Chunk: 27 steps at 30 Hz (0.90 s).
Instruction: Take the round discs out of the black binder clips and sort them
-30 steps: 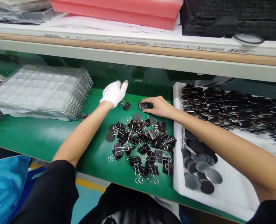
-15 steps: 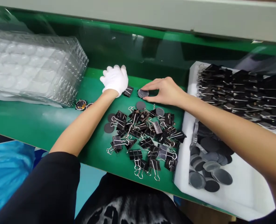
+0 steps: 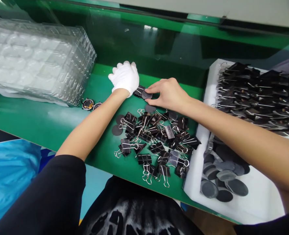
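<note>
My left hand (image 3: 125,78), in a white glove, is closed over a black binder clip (image 3: 139,91) that juts out from under it on the right. Between the thumb and fingertips of my bare right hand (image 3: 168,93) is a round watch case (image 3: 146,94) with a dark disc on it. The case meets the clip's edge; whether it sits inside the jaws I cannot tell. Just below lies a loose dark disc (image 3: 150,108), and nearer to me spreads a heap of binder clips (image 3: 156,135). Two more watch cases (image 3: 88,104) lie left of my left forearm.
Stacked clear plastic trays (image 3: 37,62) stand at the left. On the right, a white foam box (image 3: 195,182) holds rows of clipped pieces (image 3: 259,94) and loose round discs (image 3: 225,176). More dark discs (image 3: 117,130) lie beside the clip heap. A transparent panel (image 3: 159,49) runs along the back.
My right hand has brought the watch case left, up to the binder clip at my left hand. The gap between them has closed. The whole view has shifted slightly.
</note>
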Motion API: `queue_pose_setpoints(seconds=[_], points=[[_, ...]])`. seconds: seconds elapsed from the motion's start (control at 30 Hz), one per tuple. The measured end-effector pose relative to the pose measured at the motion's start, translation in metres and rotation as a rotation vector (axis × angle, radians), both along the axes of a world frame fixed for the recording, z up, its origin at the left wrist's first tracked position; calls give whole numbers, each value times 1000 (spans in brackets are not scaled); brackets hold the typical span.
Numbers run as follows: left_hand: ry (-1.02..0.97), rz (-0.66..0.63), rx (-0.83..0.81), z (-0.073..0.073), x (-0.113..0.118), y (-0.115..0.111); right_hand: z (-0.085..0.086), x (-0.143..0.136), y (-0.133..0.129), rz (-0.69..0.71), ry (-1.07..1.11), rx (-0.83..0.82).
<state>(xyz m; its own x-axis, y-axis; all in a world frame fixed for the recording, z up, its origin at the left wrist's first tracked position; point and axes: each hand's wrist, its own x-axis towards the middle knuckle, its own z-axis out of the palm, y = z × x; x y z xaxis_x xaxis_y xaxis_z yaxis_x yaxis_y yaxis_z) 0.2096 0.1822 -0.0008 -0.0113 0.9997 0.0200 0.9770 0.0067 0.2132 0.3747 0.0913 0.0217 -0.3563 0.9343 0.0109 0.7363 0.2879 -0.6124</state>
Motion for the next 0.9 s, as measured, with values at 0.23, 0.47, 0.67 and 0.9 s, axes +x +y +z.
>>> queue_pose_setpoints(seconds=[0.23,0.47,0.67,0.9], points=[[-195,42,85,-5,1,0,-5,-8,-3,-63,-63,112],[-342,-116,116,18,-8,-16,-1,-8,0,-55,-104,108],[-18,-744,-282,67,-38,-73,21,2,-5,-177,-431,-12],[-89,-964,-346,71,-46,-80,31,10,-17,-220,-538,-188]])
